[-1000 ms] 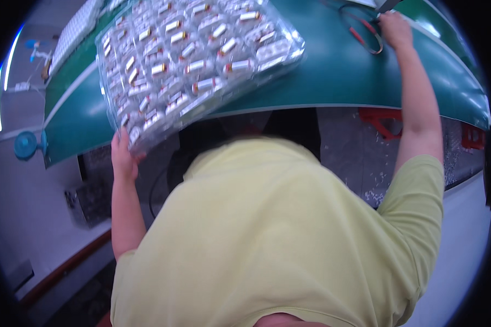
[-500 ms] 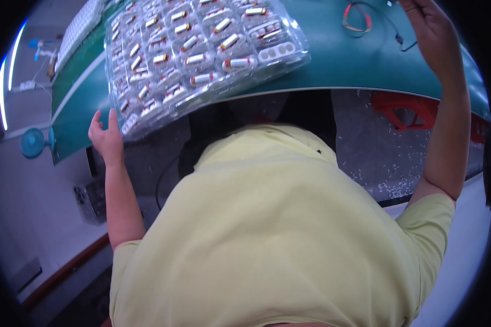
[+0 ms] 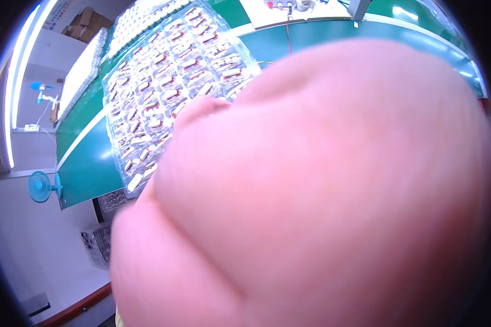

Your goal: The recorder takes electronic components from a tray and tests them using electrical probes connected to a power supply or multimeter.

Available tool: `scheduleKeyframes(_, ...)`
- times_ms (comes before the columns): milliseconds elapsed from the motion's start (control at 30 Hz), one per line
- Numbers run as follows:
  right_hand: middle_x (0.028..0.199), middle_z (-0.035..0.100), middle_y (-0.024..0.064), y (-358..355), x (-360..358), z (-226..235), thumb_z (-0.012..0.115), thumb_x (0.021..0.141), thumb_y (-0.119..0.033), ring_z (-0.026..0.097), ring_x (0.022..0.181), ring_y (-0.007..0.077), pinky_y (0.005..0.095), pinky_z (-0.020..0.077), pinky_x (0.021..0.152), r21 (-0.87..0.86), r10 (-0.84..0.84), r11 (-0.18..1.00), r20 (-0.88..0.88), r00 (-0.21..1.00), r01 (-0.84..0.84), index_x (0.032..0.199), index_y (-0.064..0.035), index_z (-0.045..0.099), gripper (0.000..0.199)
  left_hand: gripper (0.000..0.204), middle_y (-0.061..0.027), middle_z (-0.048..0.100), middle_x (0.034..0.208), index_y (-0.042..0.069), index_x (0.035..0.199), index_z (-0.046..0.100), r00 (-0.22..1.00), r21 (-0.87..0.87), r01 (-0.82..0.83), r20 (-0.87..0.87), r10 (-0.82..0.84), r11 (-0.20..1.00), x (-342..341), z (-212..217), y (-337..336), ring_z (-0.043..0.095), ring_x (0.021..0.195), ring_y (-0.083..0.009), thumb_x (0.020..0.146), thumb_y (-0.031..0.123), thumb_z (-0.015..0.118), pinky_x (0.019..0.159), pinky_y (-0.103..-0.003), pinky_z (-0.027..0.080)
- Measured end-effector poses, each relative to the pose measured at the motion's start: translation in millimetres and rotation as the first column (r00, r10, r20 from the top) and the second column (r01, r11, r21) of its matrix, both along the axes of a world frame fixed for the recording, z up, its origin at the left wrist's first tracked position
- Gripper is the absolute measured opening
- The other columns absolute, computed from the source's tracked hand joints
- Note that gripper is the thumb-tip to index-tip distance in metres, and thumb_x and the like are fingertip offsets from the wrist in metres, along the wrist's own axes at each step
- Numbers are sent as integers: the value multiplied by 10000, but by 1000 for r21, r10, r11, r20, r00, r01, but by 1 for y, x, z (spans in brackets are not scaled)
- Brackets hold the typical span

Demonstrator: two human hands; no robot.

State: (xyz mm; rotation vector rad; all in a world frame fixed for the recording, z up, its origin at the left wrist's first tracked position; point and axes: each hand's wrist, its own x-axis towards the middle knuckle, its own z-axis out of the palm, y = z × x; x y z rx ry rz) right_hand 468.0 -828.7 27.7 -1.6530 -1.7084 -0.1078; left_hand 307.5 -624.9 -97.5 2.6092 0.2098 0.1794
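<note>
Blurred bare skin of one of my hands or arms (image 3: 322, 180) fills most of the view, very near the lens. Which hand it belongs to, I cannot tell. A finger-like tip (image 3: 204, 106) shows at its upper left edge, but how the fingers are set is hidden. Behind it, a clear plastic tray (image 3: 143, 87) lies on the green table, its pockets holding many small silver cylinders with red and white parts. Skin covers the tray's lower right side. No held object can be made out.
The green tabletop (image 3: 95, 163) runs along the back. White trays of parts (image 3: 82, 79) stand beyond the clear tray at the left. A small teal fan-like object (image 3: 40, 187) sits at the table's left corner. At the back is a white panel (image 3: 259, 13) with a red wire.
The view has tilted up, bringing more of the table's far side in. Skin now covers the shirt and floor. Both hands were apart before, left beside the tray, right raised at upper right.
</note>
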Motion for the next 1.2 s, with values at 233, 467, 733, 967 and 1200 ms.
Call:
scheduleKeyframes(233,616,523,78,35,-24,13,675,807,-115,509,535,176,305,396,510,22,207,978,10,978,-207,769,-24,586,133,217,-142,623,888,41,944,682,986,-75,-153,-72,148,985,27,-2,17,600,892,-311,801,201,652,788,-402,472)
scheduleKeyframes(467,627,509,1,106,50,-50,618,912,-184,444,565,62,222,347,501,62,-193,976,-182,964,207,859,-15,635,177,123,-101,618,805,55,777,680,992,-24,-16,-123,13,1000,42,-13,41,610,800,-276,741,172,677,701,-368,488)
scheduleKeyframes(733,631,495,-57,145,65,-78,606,921,-173,396,560,16,193,311,481,163,-82,961,-601,795,223,873,2,621,182,137,-93,583,693,39,658,600,973,-49,-146,173,153,988,32,-25,35,588,722,-262,687,147,680,668,-370,471)
scheduleKeyframes(967,656,526,-44,176,50,-111,553,937,-112,435,601,24,188,344,547,71,36,997,-707,707,21,1046,-30,642,163,190,-112,680,902,-23,911,643,892,-994,-107,-84,444,28,25,-16,77,664,790,-168,814,140,631,716,-274,545)
scheduleKeyframes(1200,921,655,36,195,25,-136,634,889,-130,603,841,87,226,488,748,-72,106,931,-886,452,-359,1056,28,631,229,193,-90,658,940,12,1037,553,914,-940,54,-90,397,-337,20,-14,85,668,822,-163,856,79,539,730,-310,579)
